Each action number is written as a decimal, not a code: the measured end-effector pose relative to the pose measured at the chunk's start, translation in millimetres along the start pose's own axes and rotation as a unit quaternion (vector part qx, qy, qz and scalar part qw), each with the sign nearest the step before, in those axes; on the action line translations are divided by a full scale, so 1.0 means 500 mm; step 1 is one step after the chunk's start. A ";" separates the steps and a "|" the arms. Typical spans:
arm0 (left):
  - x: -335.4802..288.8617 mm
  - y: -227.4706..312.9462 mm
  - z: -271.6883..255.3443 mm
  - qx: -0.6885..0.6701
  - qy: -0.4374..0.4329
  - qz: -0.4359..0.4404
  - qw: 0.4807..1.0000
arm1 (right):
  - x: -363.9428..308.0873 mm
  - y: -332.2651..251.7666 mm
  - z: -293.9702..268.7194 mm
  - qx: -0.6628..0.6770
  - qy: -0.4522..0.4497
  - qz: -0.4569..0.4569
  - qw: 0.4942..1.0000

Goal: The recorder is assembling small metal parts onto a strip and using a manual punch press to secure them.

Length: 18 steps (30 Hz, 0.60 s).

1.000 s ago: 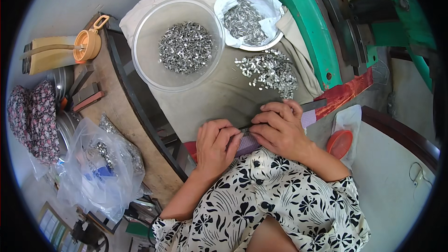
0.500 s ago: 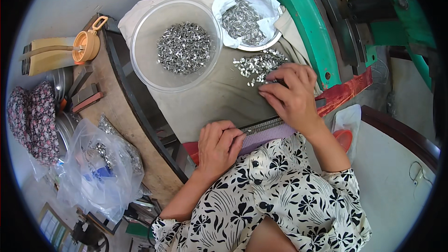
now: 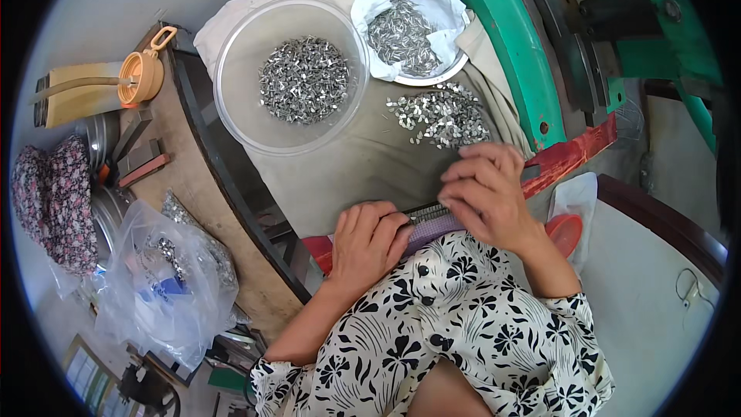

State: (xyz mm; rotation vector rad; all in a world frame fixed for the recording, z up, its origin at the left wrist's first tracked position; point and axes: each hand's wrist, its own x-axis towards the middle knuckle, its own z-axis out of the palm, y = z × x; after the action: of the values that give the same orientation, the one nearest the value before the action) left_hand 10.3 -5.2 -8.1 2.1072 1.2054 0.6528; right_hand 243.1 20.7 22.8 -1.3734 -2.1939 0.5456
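Observation:
A narrow toothed metal strip (image 3: 429, 211) lies along the near edge of the cloth-covered surface, close to my body. At its left end my left hand (image 3: 366, 241) is closed, thumb and forefinger pressed together; whatever they grip is hidden. Over the strip's right part, my right hand (image 3: 492, 199) is in a loose pinch, and any piece between its fingertips is too small to make out. Just beyond it spreads a loose pile of small shiny metal pieces (image 3: 448, 114). Purple fabric (image 3: 432, 228) lies on the near side of the strip.
Beyond the pile are a clear plastic bowl (image 3: 248, 112) of dark metal pieces and a metal bowl (image 3: 450, 71), lined with white material, holding thin metal pins. A green machine (image 3: 513, 54) stands at the right. A wooden table (image 3: 202, 208) at the left bears a plastic bag (image 3: 158, 313).
My right hand has drawn back from the pile toward the strip, uncovering more of the metal pieces. My left hand has shifted only slightly, staying at the strip's left end.

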 end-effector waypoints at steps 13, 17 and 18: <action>0.000 0.004 -0.006 -0.028 0.002 -0.022 0.999 | -0.055 -0.030 0.039 -0.019 -0.025 -0.037 0.999; -0.006 0.003 -0.008 -0.042 0.003 -0.026 0.999 | -0.048 -0.036 0.051 -0.058 -0.015 -0.026 0.998; -0.007 0.003 -0.009 -0.046 0.003 -0.029 0.999 | -0.044 -0.038 0.053 -0.059 -0.015 -0.026 0.998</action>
State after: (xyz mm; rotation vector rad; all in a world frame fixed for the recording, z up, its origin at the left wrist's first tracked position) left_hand 6.6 -7.5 -4.4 1.9888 1.2114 0.6766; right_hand 222.0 -9.0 8.4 -1.3711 -2.3112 0.4267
